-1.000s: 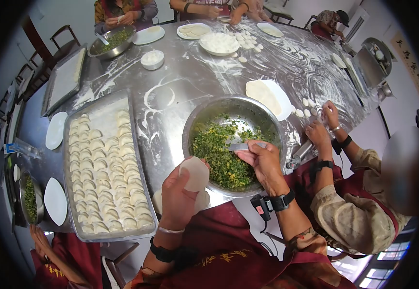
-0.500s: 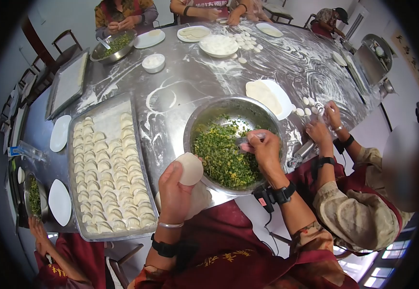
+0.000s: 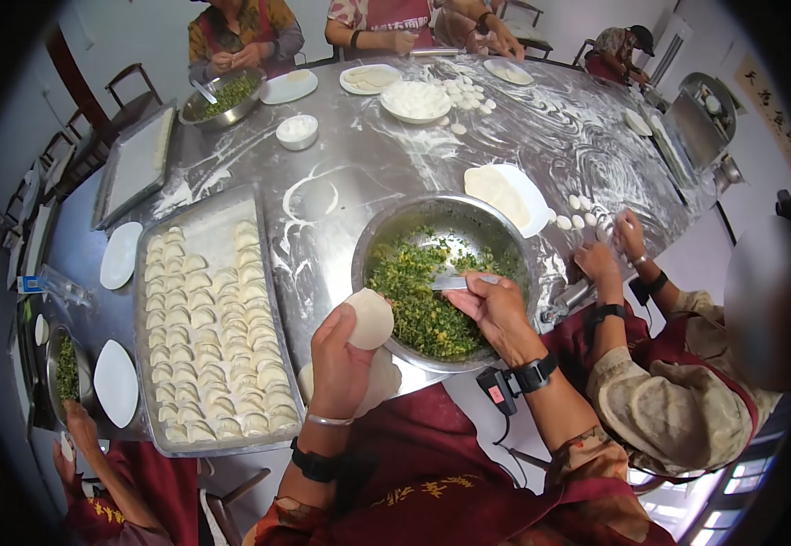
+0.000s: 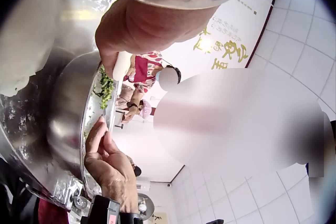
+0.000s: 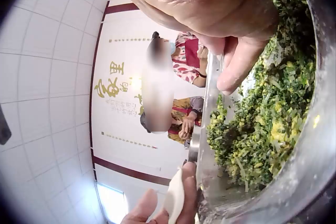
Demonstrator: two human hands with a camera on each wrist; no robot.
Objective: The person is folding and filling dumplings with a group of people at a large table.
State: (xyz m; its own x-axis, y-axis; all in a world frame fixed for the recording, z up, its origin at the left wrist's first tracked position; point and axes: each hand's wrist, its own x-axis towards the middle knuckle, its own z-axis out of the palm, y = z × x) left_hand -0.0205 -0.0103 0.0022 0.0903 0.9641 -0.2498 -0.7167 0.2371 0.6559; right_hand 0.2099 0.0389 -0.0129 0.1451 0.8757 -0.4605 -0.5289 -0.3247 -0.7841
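My left hand holds a round dumpling wrapper between thumb and fingers, at the near left rim of a steel bowl. In the right wrist view the wrapper appears edge-on and slightly curved. Over the bowl, my right hand pinches a flat metal spatula, its blade pointing left above the filling. Chopped green filling with yellow bits covers the bowl's bottom and near side. Below my left hand, more wrappers lie at the table edge, partly hidden by it.
Left of the bowl, a metal tray carries rows of folded dumplings. Beyond the bowl stands a white plate with wrappers. Another person's hands work dough at the right. Farther off are a flour bowl and several people.
My right hand dipped the spatula into the filling, then turned so its blade shows level again. My left hand keeps the wrapper, now slightly nearer the bowl. The head view has shifted a little.
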